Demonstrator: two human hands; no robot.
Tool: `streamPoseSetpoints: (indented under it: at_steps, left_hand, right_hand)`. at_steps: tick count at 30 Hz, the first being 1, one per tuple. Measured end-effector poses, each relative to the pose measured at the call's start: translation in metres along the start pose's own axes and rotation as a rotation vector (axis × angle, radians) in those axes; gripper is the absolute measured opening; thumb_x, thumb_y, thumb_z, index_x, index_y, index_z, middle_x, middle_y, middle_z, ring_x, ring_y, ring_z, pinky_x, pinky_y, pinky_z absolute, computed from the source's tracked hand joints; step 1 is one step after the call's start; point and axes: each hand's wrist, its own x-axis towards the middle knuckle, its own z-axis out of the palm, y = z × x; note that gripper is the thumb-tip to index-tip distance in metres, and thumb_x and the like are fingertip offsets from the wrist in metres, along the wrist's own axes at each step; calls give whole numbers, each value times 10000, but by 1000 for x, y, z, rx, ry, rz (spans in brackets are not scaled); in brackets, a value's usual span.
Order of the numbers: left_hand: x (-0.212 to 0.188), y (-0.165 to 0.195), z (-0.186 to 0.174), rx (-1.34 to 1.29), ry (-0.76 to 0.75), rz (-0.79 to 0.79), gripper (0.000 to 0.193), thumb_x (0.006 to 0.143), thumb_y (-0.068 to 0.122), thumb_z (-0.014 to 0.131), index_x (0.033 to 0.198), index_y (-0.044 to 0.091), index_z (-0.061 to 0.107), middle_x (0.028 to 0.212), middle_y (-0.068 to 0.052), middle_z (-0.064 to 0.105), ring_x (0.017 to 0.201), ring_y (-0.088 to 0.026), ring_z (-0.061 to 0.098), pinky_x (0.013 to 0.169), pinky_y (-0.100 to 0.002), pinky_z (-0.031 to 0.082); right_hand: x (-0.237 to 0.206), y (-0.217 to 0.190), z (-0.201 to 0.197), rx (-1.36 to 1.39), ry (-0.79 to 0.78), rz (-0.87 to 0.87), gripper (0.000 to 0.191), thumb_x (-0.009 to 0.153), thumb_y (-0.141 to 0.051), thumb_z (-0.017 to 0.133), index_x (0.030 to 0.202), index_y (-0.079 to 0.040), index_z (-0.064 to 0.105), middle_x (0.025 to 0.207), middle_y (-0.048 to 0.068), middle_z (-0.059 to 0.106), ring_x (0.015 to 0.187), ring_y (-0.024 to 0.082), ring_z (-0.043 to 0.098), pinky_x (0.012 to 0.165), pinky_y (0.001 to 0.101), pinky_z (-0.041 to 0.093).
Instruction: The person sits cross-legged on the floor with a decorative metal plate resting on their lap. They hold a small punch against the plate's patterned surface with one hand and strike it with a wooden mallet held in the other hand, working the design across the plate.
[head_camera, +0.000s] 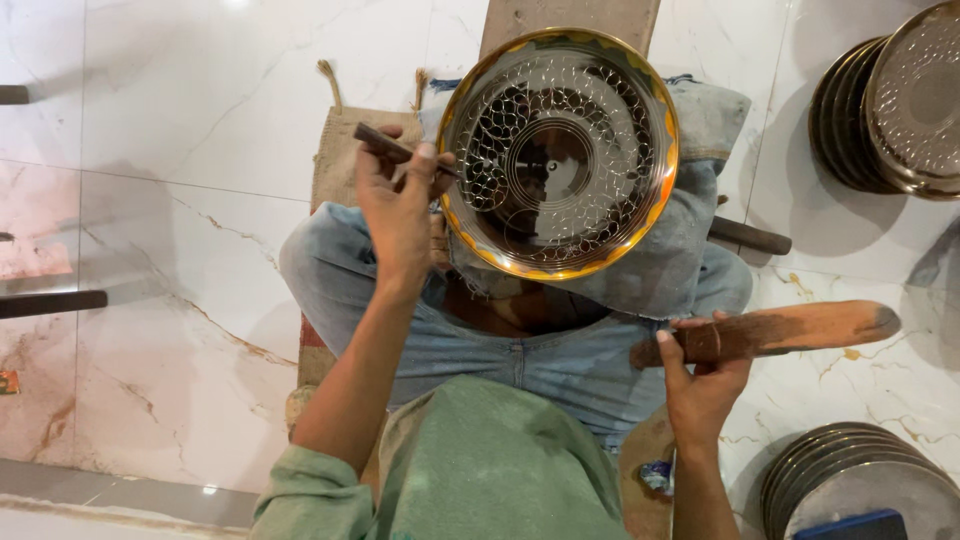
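- Left hand (400, 205) is clenched round a thin dark chisel-like tool (385, 145), fingers wrapped on the shaft; the tip end runs right toward the plate's left rim, tip itself hard to make out.
- Round metal plate (560, 152) sits just right of that hand, propped on the person's jeans-clad knees, face up, gold-toned rim, scale-like engraved pattern round concentric centre rings.
- Left hand touches or nearly touches the plate's left edge (cannot tell which).
- Right hand (700, 375) grips a long flat wooden mallet (775, 330) by its near end; the rest sticks out to the right, level, above the floor.
- Mallet is well apart from the plate, lower right of it, not touching tool or plate.
- Person sits on the floor, green shirt, blue jeans, burlap sack (335, 160) under the legs.
- Wooden plank (570, 18) lies behind the plate at the top edge.
- Floor (180, 200) is glossy white marble tile with brown veins.
- Stack of similar metal plates (890, 110) top right, another stack (850, 480) bottom right (a blue object overlaps its lower edge).
- Dark bar-like shapes at the left edge, unclear what.
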Motion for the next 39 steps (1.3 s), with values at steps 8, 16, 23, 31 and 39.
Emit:
streamPoseSetpoints:
  at_steps: [8, 16, 23, 31, 39]
  left_hand:
    - [-8, -21, 8, -48, -36, 84, 365, 1021, 131, 664, 1305, 32, 457, 1079, -66, 664, 987, -149, 729, 826, -288, 632]
    - [-9, -26, 6, 9, -58, 108, 329, 1020, 84, 664, 1284, 32, 474, 1055, -70, 673, 968, -146, 727, 827, -285, 635]
    - [-22, -21, 6, 107, -176, 214, 325, 993, 23, 707, 1257, 19, 518, 1044, -75, 694, 978, -147, 726, 859, -296, 612]
    - [-2, 4, 45, 542, -884, 341, 489, 912, 81, 759, 1341, 63, 524, 1108, -146, 717, 962, -264, 761, 829, -365, 608]
    - [22, -2, 60, 642, -1237, 441, 509, 907, 131, 734, 1374, 76, 538, 1218, -140, 701, 1113, -358, 686, 893, -452, 548]
  right_hand:
    - [-5, 0, 8, -73, -28, 0, 582, 923, 26, 766, 1400, 37, 433, 1203, 91, 656, 1118, 159, 631, 1015, 292, 518]
    - [-9, -1, 8, -79, -43, -97, 451, 936, 50, 771, 1297, 27, 502, 1211, 102, 638, 1165, 174, 633, 1102, 309, 508]
    - [-17, 0, 2, -111, -3, -45, 474, 921, 35, 773, 1309, 17, 501, 1220, 97, 652, 1140, 160, 637, 1015, 291, 533]
    - [-12, -20, 4, -231, -3, -42, 524, 922, 35, 797, 1343, 27, 486, 1243, 121, 657, 1137, 176, 642, 993, 301, 538]
    - [-2, -53, -1, -285, -5, -3, 827, 912, 17, 829, 1503, 8, 250, 1060, 115, 611, 962, 183, 636, 925, 319, 550]
